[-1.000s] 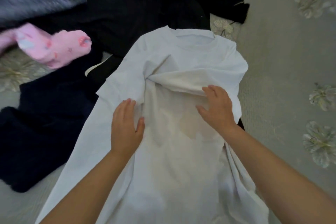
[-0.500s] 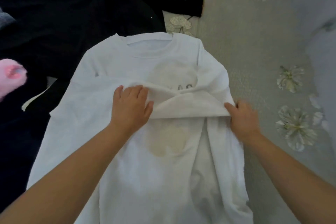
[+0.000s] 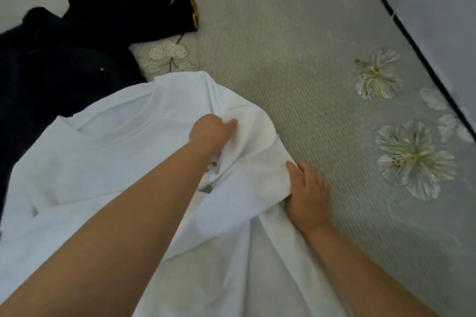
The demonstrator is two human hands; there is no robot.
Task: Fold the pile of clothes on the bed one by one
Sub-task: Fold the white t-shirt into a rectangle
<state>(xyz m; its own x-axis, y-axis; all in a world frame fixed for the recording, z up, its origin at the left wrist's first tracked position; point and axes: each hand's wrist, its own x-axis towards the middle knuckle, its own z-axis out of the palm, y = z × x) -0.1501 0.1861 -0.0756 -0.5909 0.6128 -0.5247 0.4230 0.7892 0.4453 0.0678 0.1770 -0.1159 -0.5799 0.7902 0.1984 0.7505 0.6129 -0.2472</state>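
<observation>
Left hand (image 3: 211,134) fisted in white shirt (image 3: 108,162) | right hand (image 3: 307,195) gripping its sleeve edge

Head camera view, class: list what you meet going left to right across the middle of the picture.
Black garments → white T-shirt → left hand gripping the shirt → right hand at the shirt's edge → embroidered flower on the bedspread.

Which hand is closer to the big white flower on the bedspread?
Right. The right hand grips the white shirt at its edge, just left of the flower. The left hand bunches the shirt farther left.
</observation>
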